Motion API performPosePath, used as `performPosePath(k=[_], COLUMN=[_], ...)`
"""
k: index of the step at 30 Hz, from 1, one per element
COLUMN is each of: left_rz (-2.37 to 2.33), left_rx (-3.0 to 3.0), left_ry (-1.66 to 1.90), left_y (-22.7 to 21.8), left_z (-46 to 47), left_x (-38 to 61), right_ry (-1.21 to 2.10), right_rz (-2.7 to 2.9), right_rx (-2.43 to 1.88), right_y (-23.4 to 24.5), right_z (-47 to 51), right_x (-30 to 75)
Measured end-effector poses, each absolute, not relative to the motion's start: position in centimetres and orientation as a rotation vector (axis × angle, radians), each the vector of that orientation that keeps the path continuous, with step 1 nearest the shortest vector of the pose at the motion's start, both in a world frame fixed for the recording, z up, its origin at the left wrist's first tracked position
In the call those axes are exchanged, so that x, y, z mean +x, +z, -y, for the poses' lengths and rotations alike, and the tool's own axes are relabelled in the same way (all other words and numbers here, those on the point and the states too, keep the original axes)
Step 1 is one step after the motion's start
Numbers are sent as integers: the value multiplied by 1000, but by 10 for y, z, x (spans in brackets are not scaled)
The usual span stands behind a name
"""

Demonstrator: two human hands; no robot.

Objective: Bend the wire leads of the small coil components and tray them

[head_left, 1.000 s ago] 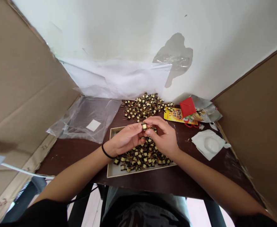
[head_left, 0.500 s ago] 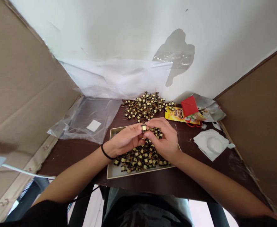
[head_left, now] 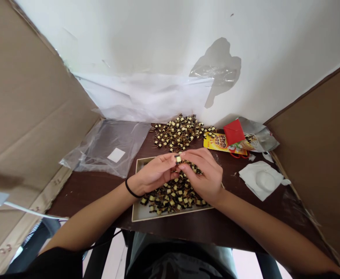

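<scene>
Between my fingertips is a small transformer [head_left: 178, 159], a black part with pins and a pale yellow wrap. My left hand [head_left: 157, 173] pinches it from the left with thumb and fingers. From the right, my right hand [head_left: 206, 170] closes thumb and forefinger at its other side, where thin wires may lie; they are too small to make out. Below both hands stands a shallow cardboard tray [head_left: 137, 211] with many loose transformers [head_left: 172, 195] of the same kind. My hands hide the tray's far part.
Behind the tray lies a heap of similar transformers [head_left: 181, 131]. A clear plastic bag [head_left: 100, 145] is at the left. To the right are a yellow snack packet [head_left: 216, 142], a red packet [head_left: 234, 131], red-handled scissors [head_left: 240, 156] and white tissue [head_left: 260, 180]. Cardboard walls [head_left: 27, 97] flank the table.
The transformer stays pinched between both hands and has turned slightly. My right hand has shifted a little right and down. The whole view has moved slightly too.
</scene>
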State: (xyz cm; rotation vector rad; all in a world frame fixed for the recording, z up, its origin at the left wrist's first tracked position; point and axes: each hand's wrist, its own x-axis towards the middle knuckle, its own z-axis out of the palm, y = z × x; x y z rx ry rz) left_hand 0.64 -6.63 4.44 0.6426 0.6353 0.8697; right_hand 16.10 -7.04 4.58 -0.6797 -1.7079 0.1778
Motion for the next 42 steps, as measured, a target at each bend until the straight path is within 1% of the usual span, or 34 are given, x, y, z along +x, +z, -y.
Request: performPosePath(k=[8,17,25,36,39,42], left_rz=[-661,-706,-678,-639,-613,-631], left_rx=[647,647,667,649,660,706], left_ry=[894,869,831,780,777,826], left_y=[43,43,47,49,50,51], left_z=[65,65,65,67,67,66], left_x=[6,4,6,4,5,5], right_ry=[118,271,391,487,440,326], right_rz=[1744,1773,1645,1673,1679,1694], right_rx=[-694,-705,-717,-671,-684,-735], right_y=[46,50,45,46,48,49], right_z=[72,71,72,70,70,70], right_x=[161,162,159,160,160,160])
